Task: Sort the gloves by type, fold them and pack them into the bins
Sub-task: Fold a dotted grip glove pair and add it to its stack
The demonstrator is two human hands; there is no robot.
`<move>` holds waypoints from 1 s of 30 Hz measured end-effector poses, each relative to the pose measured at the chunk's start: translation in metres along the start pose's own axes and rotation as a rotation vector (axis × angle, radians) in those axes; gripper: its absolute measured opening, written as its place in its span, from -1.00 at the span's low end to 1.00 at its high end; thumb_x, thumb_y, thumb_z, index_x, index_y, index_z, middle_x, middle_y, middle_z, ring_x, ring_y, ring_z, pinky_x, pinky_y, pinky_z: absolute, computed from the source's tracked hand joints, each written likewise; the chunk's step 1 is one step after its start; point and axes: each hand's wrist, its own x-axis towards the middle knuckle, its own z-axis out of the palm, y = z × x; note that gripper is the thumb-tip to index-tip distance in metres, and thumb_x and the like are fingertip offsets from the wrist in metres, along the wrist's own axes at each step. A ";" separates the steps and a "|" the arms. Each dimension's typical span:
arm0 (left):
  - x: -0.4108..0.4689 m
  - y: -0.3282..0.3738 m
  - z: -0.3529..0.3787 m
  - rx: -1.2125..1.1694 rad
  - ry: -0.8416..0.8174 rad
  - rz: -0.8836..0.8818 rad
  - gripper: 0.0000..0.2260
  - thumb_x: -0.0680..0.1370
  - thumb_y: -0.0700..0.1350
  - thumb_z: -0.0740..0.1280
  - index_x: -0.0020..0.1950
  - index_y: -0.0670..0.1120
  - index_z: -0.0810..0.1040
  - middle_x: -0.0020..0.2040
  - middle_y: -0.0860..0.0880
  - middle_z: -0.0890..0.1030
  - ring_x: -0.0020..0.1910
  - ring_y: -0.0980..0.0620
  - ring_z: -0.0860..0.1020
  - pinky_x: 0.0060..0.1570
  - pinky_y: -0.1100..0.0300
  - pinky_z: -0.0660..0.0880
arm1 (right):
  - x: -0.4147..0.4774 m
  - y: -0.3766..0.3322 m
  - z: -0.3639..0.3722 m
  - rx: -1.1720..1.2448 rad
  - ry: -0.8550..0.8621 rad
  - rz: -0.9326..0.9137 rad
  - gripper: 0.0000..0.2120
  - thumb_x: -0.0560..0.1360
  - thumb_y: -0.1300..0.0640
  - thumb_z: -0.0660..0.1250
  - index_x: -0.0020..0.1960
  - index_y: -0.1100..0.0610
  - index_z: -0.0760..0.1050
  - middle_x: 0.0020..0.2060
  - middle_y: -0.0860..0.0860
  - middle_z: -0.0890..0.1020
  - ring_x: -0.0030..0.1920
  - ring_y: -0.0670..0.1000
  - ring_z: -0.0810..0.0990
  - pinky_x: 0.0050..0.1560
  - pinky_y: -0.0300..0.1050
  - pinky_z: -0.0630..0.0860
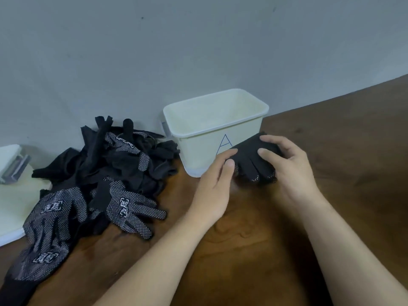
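Note:
Both hands hold a folded black dotted glove [251,161] just above the wooden table [254,250], in front of a cream bin marked "A" [198,151]. My left hand [215,184] pinches the glove's left side. My right hand [291,166] covers its right side with fingers curled over the top. The bin looks empty inside. A heap of black gloves [106,168] lies to the left, some plain, some with white grip dots and a logo. Two dotted gloves [130,208] lie palm up at the heap's front.
A second cream bin [13,208] stands at the far left edge, partly out of view, with a clear plastic piece [15,166] on it. A grey wall [198,51] runs right behind the bin and heap. Bare wooden tabletop stretches to the right.

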 end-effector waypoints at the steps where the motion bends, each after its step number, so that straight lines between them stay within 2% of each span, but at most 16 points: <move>1: 0.008 -0.001 0.003 0.072 -0.015 0.036 -0.66 0.79 0.08 0.09 0.51 0.15 0.50 0.41 0.29 0.55 0.42 0.36 0.44 0.44 0.37 0.33 | 0.007 0.002 -0.005 -0.014 0.049 -0.013 -0.77 0.58 0.28 0.48 0.19 0.05 0.72 0.11 -0.02 0.75 0.15 0.01 0.73 0.11 -0.10 0.69; 3: 0.024 -0.005 0.010 0.192 -0.043 0.077 -0.61 0.78 0.15 0.03 0.54 0.18 0.47 0.46 0.30 0.50 0.46 0.41 0.36 0.41 0.48 0.23 | 0.018 0.006 -0.015 -0.034 0.126 -0.002 -0.80 0.57 0.22 0.53 0.14 -0.01 0.74 0.09 -0.03 0.76 0.14 0.03 0.74 0.16 0.04 0.71; 6: 0.039 -0.021 0.020 0.313 -0.018 0.125 -0.56 0.77 0.20 -0.04 0.53 0.21 0.48 0.46 0.31 0.49 0.47 0.35 0.33 0.46 0.38 0.21 | 0.028 0.016 -0.021 -0.057 0.164 0.035 -0.84 0.58 0.12 0.52 0.11 -0.08 0.75 0.08 -0.07 0.77 0.15 0.01 0.74 0.21 0.14 0.69; 9: 0.044 -0.034 0.022 0.375 0.027 0.156 -0.52 0.74 0.24 -0.08 0.51 0.22 0.49 0.43 0.29 0.53 0.46 0.28 0.35 0.52 0.16 0.28 | 0.031 0.022 -0.025 -0.135 0.178 0.033 -0.84 0.60 0.10 0.49 0.14 -0.09 0.75 0.07 -0.14 0.76 0.12 -0.10 0.73 0.21 0.05 0.69; 11: 0.046 -0.038 0.022 0.426 0.037 0.185 -0.52 0.75 0.21 -0.08 0.51 0.20 0.50 0.42 0.27 0.54 0.44 0.26 0.36 0.52 0.09 0.29 | 0.032 0.023 -0.027 -0.167 0.174 0.035 -0.81 0.59 0.10 0.50 0.18 -0.10 0.73 0.08 -0.16 0.76 0.11 -0.13 0.73 0.21 0.01 0.68; 18: 0.044 -0.036 0.025 0.564 -0.015 0.194 -0.51 0.75 0.19 -0.11 0.57 0.18 0.43 0.48 0.19 0.51 0.47 0.21 0.33 0.56 0.13 0.23 | 0.032 0.026 -0.028 -0.280 0.187 0.042 -0.76 0.60 0.09 0.48 0.25 -0.10 0.71 0.11 -0.19 0.74 0.12 -0.17 0.71 0.17 -0.08 0.70; 22: 0.043 -0.038 0.027 0.603 -0.025 0.190 -0.53 0.76 0.19 -0.07 0.59 0.17 0.41 0.49 0.19 0.48 0.48 0.21 0.31 0.54 0.20 0.18 | 0.031 0.025 -0.029 -0.465 0.190 0.008 -0.72 0.61 0.03 0.45 0.32 -0.07 0.69 0.20 -0.18 0.71 0.20 -0.17 0.67 0.26 -0.09 0.65; 27: 0.044 -0.041 0.029 0.611 -0.038 0.153 -0.50 0.75 0.20 -0.07 0.58 0.13 0.44 0.50 0.17 0.45 0.51 0.21 0.26 0.59 0.12 0.22 | 0.025 0.026 -0.025 -0.783 0.154 -0.062 -0.66 0.66 0.03 0.39 0.42 0.02 0.62 0.36 -0.08 0.64 0.39 -0.03 0.57 0.48 -0.02 0.49; 30: 0.045 -0.042 0.029 0.621 -0.060 0.124 -0.52 0.75 0.20 -0.05 0.60 0.14 0.40 0.55 0.17 0.39 0.56 0.20 0.20 0.62 0.08 0.18 | 0.024 0.030 -0.024 -0.968 0.144 -0.113 -0.66 0.68 -0.02 0.34 0.41 0.02 0.62 0.40 -0.07 0.61 0.43 0.04 0.47 0.46 -0.09 0.37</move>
